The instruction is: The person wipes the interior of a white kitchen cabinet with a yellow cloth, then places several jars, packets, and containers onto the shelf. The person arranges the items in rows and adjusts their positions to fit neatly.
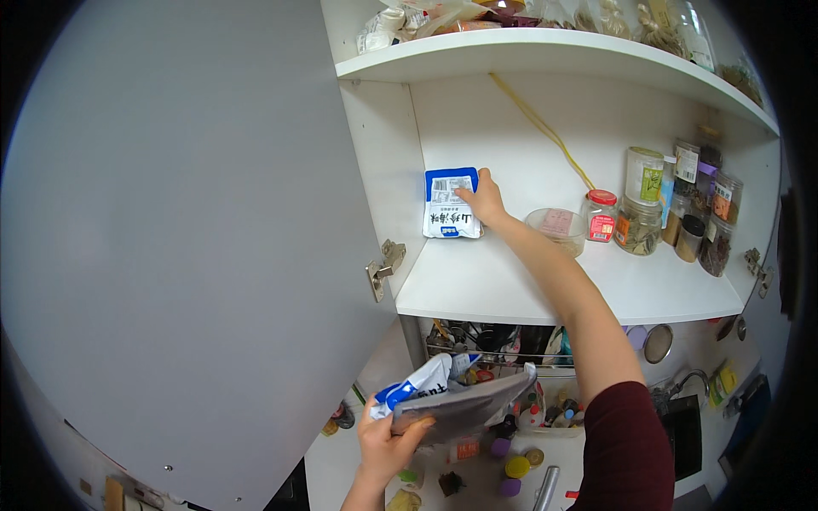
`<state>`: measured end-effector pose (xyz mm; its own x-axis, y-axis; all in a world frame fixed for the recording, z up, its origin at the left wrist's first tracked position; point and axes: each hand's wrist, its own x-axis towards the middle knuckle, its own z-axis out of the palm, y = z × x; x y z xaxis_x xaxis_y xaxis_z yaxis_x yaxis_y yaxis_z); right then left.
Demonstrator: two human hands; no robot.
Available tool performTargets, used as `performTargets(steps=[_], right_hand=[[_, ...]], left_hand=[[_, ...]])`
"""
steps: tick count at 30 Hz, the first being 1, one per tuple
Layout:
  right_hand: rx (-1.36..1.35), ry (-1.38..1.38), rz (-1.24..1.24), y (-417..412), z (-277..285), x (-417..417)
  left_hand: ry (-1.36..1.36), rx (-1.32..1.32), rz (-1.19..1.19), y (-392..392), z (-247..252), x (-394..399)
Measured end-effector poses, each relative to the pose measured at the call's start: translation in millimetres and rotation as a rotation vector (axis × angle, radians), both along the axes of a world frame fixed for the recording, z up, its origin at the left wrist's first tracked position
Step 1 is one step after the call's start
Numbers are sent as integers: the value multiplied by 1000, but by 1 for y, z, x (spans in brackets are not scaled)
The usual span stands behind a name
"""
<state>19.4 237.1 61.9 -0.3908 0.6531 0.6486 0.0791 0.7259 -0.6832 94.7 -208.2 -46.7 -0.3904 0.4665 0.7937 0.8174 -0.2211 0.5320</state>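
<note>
My right hand (484,197) reaches into a white wall cabinet, its fingers gripping the right edge of a blue and white printed food pouch (451,220) that stands upright against the left side wall. Low in front of the cabinet, my left hand (388,444) holds several packets together: a flat grey pouch (466,405) and a blue and white pouch (425,382) behind it. To the right of my right forearm stand a round clear tub (573,231) and a red-lidded jar (601,220).
A large grey cabinet door (192,223) stands open at left. Spice jars (641,227) crowd the shelf's right end; bagged goods (460,16) fill the upper shelf (543,39). Below are a metal rack (505,359), a bin of bottles (556,431) and a sink (682,434).
</note>
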Motion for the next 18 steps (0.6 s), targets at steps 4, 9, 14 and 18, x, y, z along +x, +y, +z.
performTargets(steps=[4,9,14,18], right_hand=[[-28,60,62,-9,-21,-2],[-162,-44,15,6,-22,0],[42,-286,42,5,-36,9],[161,-186,21,5,-35,20]], left_hand=[[-156,45,5,5,7,-3],[-127,-11,85,15,9,-13],[-218,65,81,14,10,-14],[-256,107,64,26,19,-14]])
